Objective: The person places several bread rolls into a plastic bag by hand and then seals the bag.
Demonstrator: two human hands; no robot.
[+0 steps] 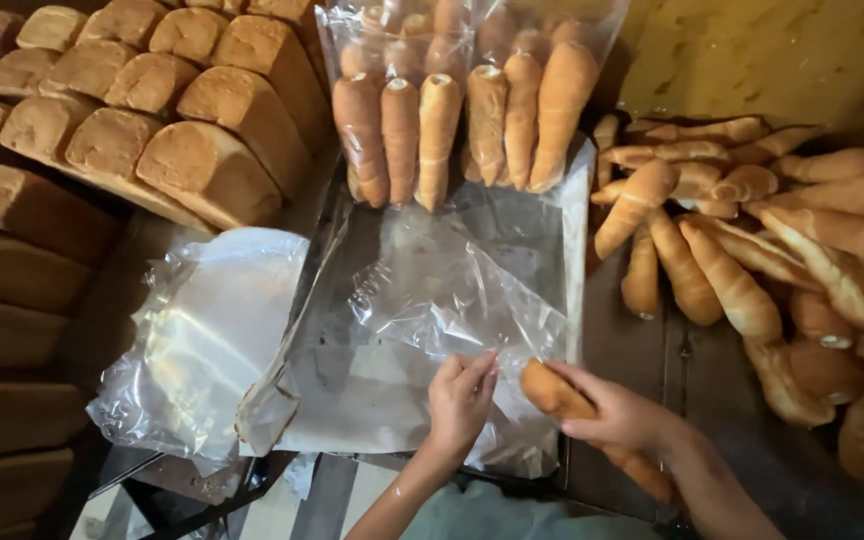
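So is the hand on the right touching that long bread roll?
Touching. The head view shows the right hand wrapped around the long bread roll, fingers lying over its top, with the roll's rounded end sticking out toward the clear plastic bag.

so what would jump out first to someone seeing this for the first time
Probably the two clear bags packed with long bread rolls standing at top centre, and the rows of brown loaves stacked at upper left. Lower down, the right hand holds one roll at the mouth of an empty clear bag that the left hand pinches open, with a loose heap of rolls on the right.
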